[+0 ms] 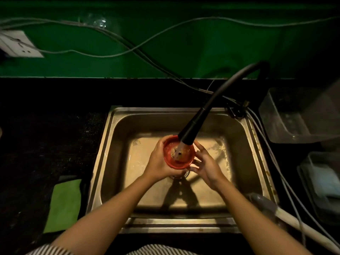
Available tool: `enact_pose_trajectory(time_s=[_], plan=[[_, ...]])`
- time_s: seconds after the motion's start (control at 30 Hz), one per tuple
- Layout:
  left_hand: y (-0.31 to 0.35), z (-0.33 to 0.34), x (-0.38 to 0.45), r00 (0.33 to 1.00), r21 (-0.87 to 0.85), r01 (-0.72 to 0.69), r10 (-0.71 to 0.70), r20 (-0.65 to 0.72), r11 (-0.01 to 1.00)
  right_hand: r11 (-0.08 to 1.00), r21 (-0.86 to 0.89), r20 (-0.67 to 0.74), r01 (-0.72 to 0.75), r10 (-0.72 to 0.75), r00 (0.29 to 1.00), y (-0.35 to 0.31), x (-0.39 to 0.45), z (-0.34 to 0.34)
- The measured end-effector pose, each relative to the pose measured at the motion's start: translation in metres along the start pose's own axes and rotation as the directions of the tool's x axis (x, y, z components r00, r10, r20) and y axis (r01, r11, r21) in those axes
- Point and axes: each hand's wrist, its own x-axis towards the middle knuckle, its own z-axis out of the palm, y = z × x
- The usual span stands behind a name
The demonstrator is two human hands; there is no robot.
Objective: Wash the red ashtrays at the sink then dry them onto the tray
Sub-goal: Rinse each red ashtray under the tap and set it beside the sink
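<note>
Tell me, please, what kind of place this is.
Probably a dim kitchen or bar wash-up corner: a steel sink set in a dark counter, a black hose faucet running water into a red ashtray, and a green cloth beside it.

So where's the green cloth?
In the head view, the green cloth lies on the dark counter, left of the steel sink, near the person's left arm.

We see the faucet hose point(211, 105) crossing above the sink point(117, 144); left of the hose the basin is free.
</note>
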Motion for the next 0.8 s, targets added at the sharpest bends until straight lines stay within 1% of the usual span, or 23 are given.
enact_pose_trajectory(time_s=[0.03, 0.07, 0.13, 0.17, 0.3, 0.37, 0.43, 0.53, 0.63, 0.73, 0.8], plan=[[0.0, -0.003, 0.002, 1.0, 0.017, -0.008, 0.007, 0.026, 1.0, 0.996, 0.094, 0.011, 0.003, -0.004, 1.0, 0.006, -0.005, 0.0], [-0.001, -0.005, 0.004, 0.999, 0.034, -0.013, 0.011, 0.052, 0.999, 0.989, 0.148, 0.033, -0.001, -0.004, 0.999, 0.01, -0.009, 0.001], [-0.001, -0.011, 0.008, 0.994, 0.067, -0.011, 0.004, 0.113, 0.998, 0.983, 0.182, 0.072, -0.025, 0.012, 0.997, 0.01, -0.013, 0.006], [0.0, -0.015, 0.01, 0.989, 0.085, -0.008, -0.005, 0.15, 0.996, 0.986, 0.166, 0.088, -0.033, 0.018, 0.996, 0.01, -0.013, 0.006], [0.005, -0.033, 0.018, 0.948, 0.175, 0.017, -0.072, 0.312, 0.984, 0.998, -0.014, 0.115, -0.063, 0.064, 0.991, 0.003, -0.011, 0.006], [0.004, -0.044, 0.02, 0.924, 0.208, 0.054, -0.128, 0.359, 0.977, 0.994, -0.076, 0.141, -0.08, 0.09, 0.986, 0.001, -0.012, 0.009], [0.0, -0.053, 0.019, 0.899, 0.218, 0.127, -0.205, 0.387, 0.968, 0.987, -0.129, 0.152, -0.092, 0.112, 0.982, 0.003, -0.013, 0.012], [-0.004, -0.057, 0.012, 0.84, 0.175, 0.27, -0.32, 0.438, 0.947, 0.965, -0.247, 0.135, -0.087, 0.123, 0.983, 0.008, -0.017, 0.014], [-0.01, -0.05, 0.002, 0.797, 0.068, 0.353, -0.338, 0.501, 0.933, 0.911, -0.409, 0.088, -0.041, 0.084, 0.993, 0.009, -0.022, 0.01], [-0.016, -0.031, -0.008, 0.806, -0.082, 0.418, -0.328, 0.492, 0.905, 0.838, -0.545, 0.07, 0.02, 0.022, 0.997, 0.001, -0.027, 0.006], [-0.014, -0.016, -0.014, 0.841, -0.141, 0.399, -0.3, 0.449, 0.906, 0.773, -0.63, 0.084, 0.077, -0.031, 0.996, -0.005, -0.03, 0.002]])
